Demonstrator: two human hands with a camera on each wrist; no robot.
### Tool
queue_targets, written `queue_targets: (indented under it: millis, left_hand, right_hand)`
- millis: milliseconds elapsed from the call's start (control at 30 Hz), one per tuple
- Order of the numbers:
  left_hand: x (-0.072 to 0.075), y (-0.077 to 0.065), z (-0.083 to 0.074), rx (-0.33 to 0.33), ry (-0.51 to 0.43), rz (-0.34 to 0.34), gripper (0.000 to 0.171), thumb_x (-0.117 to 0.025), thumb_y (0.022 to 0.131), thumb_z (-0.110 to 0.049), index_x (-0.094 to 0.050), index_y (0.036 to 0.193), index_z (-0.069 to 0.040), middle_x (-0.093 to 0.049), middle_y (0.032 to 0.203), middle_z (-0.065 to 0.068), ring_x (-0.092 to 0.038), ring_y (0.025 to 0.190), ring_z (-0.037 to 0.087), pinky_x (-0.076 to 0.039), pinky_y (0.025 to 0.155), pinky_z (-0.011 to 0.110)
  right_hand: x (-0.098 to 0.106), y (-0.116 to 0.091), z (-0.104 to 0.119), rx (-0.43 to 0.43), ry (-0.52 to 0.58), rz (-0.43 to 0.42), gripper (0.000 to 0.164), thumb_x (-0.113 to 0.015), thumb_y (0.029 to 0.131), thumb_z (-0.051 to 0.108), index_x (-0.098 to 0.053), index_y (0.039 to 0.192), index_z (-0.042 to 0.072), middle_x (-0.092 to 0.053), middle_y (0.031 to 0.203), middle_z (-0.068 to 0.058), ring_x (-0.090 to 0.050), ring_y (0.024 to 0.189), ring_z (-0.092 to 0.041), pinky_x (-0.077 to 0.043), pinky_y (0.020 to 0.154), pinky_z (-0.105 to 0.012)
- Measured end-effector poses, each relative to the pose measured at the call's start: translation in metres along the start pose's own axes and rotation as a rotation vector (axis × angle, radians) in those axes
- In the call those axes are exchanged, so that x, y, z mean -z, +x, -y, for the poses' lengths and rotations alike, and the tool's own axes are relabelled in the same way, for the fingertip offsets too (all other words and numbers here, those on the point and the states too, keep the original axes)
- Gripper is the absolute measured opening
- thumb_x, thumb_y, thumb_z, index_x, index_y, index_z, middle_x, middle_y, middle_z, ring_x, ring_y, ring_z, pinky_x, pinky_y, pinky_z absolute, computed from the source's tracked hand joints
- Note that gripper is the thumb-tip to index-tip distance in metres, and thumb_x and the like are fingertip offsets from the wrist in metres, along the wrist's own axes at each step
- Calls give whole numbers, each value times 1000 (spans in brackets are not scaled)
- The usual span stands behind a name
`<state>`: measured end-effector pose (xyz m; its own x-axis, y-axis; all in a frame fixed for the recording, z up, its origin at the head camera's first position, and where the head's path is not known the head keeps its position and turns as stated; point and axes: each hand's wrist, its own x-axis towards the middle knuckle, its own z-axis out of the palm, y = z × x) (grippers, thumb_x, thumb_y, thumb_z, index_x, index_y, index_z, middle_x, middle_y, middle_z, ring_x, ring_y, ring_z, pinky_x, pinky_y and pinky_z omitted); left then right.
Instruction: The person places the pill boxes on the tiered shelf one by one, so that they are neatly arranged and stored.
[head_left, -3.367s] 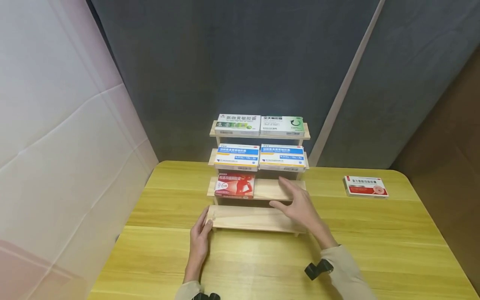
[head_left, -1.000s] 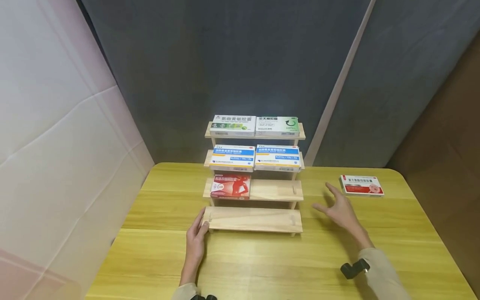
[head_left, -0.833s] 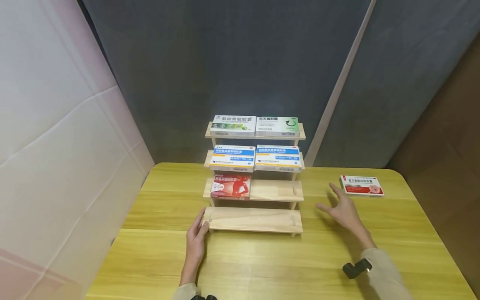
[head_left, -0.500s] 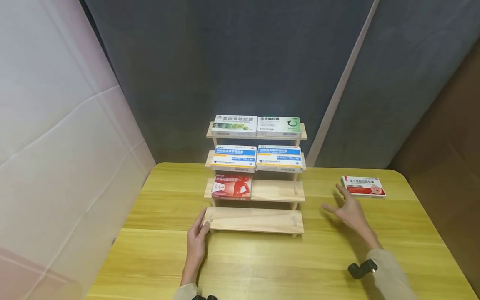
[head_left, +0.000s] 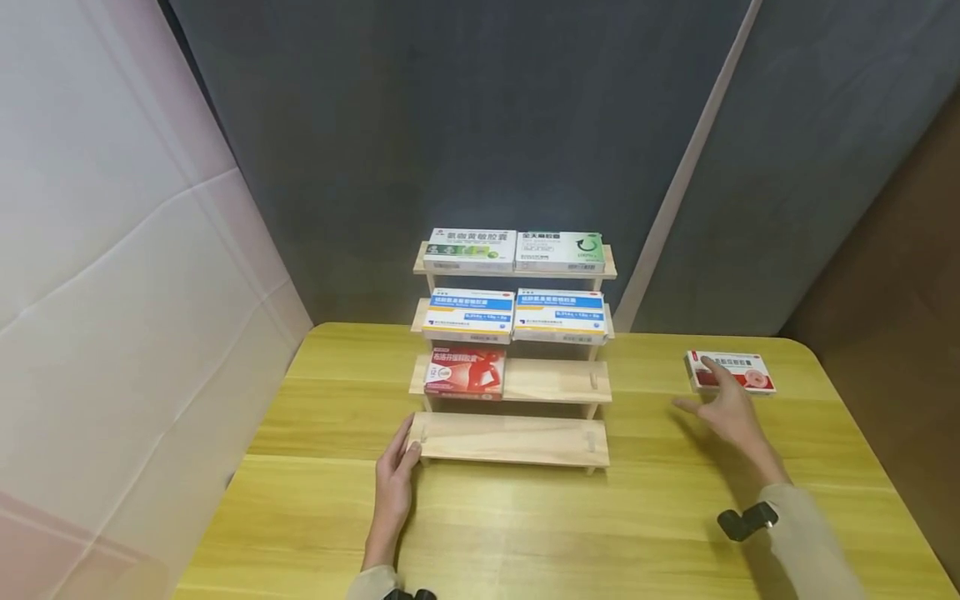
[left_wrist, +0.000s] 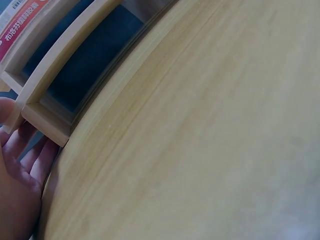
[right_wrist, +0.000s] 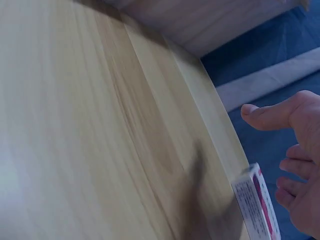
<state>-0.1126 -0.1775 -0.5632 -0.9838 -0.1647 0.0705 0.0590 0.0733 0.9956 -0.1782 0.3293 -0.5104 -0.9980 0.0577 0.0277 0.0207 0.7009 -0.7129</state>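
Observation:
My left hand [head_left: 393,483] holds the left end of the lowest tier of a four-step wooden display rack [head_left: 510,437]. In the left wrist view its thumb lies over the shelf end, with the fingers beside the leg. At the right, my right hand [head_left: 731,412] reaches over a red-and-white medicine box [head_left: 759,381] lying flat on the table, thumb and fingers spread apart. The fingers overlap the box's left part in the head view. In the right wrist view, the hand [right_wrist: 306,150] appears beside the box's end [right_wrist: 252,205], holding nothing.
On the rack's third tier down sits a red medicine box [head_left: 465,372]. Two blue-and-white boxes [head_left: 560,315] stand on the second, two green-and-white boxes [head_left: 470,248] on top. A dark curtain [head_left: 487,125] hangs behind the table [head_left: 480,533]; a white panel [head_left: 150,250] rises at left.
My right hand has moved from over the rack's right side, across the table, to the red-and-white medicine box. My left hand stays on the rack; the boxes have not moved.

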Motion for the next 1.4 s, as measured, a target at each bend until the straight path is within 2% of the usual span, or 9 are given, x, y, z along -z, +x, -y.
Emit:
queue_targets:
  millis: [167, 367, 600, 833, 933, 1067, 1200, 1300, 1400]
  left_hand:
    - [-1, 0, 0, 3, -10, -5, 47, -48, 106, -10, -43, 151, 4, -42, 157, 21, -46, 128, -11, -36, 108, 6]
    - [-1, -1, 0, -24, -17, -14, 46, -48, 106, -9, -43, 150, 7, -41, 155, 26, -46, 133, -3, -37, 107, 6]
    - [-1, -1, 1, -14, -21, -15, 46, -48, 107, -10, -44, 150, 4, -42, 156, 23, -46, 127, -12, -37, 107, 6]
    - [-1, -1, 0, -8, -25, -15, 46, -48, 107, -10, -43, 151, 4, -41, 157, 23, -46, 128, -13, -36, 108, 6]
    - [-1, -1, 0, 5, -22, -14, 47, -48, 106, -9, -42, 151, 4, -41, 158, 21, -45, 127, -14, -36, 108, 6]
    - [0, -2, 0, 3, -17, -4, 47, -47, 107, -10, -41, 151, 4, -40, 158, 21, -44, 128, -14, -35, 108, 6]
    - [-1, -2, 0, -1, -19, -9, 46, -47, 107, -10, -42, 151, 5, -41, 157, 22, -46, 126, -14, -36, 107, 6]
    - [-1, -2, -1, -2, -22, -10, 46, -47, 107, -10, -42, 150, 5, -41, 157, 23, -46, 126, -14, -37, 107, 6]
    - [0, -2, -1, 4, -18, -10, 47, -47, 107, -11, -42, 151, 4, -41, 157, 22, -46, 126, -14, -36, 107, 6]
  right_hand:
    - [10, 3, -10, -9, -27, -16, 97, -84, 81, 21, -28, 152, -12, -32, 152, -42, -30, 139, -61, -29, 112, -73]
    - [20, 6, -19, -26, -83, -21, 97, -84, 80, 23, -29, 152, -12, -32, 151, -43, -30, 138, -62, -29, 111, -73]
    - [27, 8, -35, -56, -129, -27, 101, -85, 79, 25, -27, 150, -16, -36, 146, -45, -35, 133, -63, -32, 107, -73]
    - [34, 10, -43, -66, -147, -32, 100, -84, 78, 23, -26, 147, -21, -33, 144, -48, -33, 132, -64, -30, 108, -73]
    - [36, 8, -47, -70, -153, -35, 101, -85, 77, 23, -27, 146, -23, -35, 142, -49, -38, 129, -63, -33, 106, -73]
    - [37, 4, -51, -46, -174, -73, 99, -87, 74, 22, -32, 143, -24, -44, 133, -48, -46, 119, -61, -39, 100, -71]
    - [36, 3, -55, -21, -195, -111, 91, -88, 72, 20, -40, 137, -23, -47, 126, -47, -46, 115, -61, -40, 97, -71]
    - [35, 1, -57, -27, -181, -105, 88, -87, 74, 18, -40, 135, -23, -46, 130, -48, -45, 119, -62, -39, 100, -72]
    - [34, -2, -56, -66, -153, -77, 93, -86, 77, 19, -33, 141, -24, -41, 136, -50, -41, 125, -64, -36, 103, -74]
